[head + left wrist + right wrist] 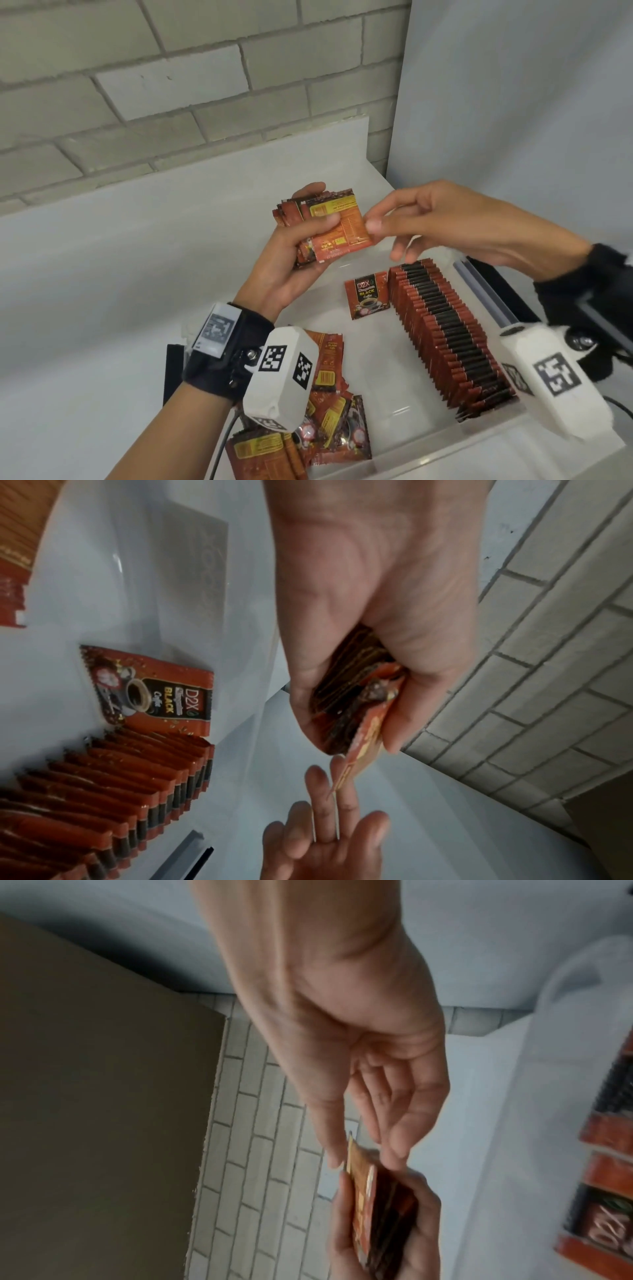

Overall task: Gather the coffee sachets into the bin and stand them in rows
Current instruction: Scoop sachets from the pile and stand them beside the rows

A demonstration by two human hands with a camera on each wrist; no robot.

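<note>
My left hand (320, 205) holds a thick stack of red-orange coffee sachets (329, 222) in the air above the white table, thumb pressed on the top one. My right hand (383, 236) reaches in from the right with fairly straight fingers. Its thumb and fingertips sit either side of the top sachet's edge (352, 1150) without closing on it. From the left wrist the stack (346, 693) shows edge-on, with the right hand's fingers (325, 799) just below. In the clear bin (445, 442) a long row of sachets (445, 329) stands on edge. One sachet (368, 298) stands face out beside it.
A loose pile of sachets (329, 411) lies at the bin's near left corner, partly hidden by the left wrist camera. A brick wall (171, 85) runs behind the table and a white panel (513, 102) stands at the right. Dark equipment (599, 325) sits at the right edge.
</note>
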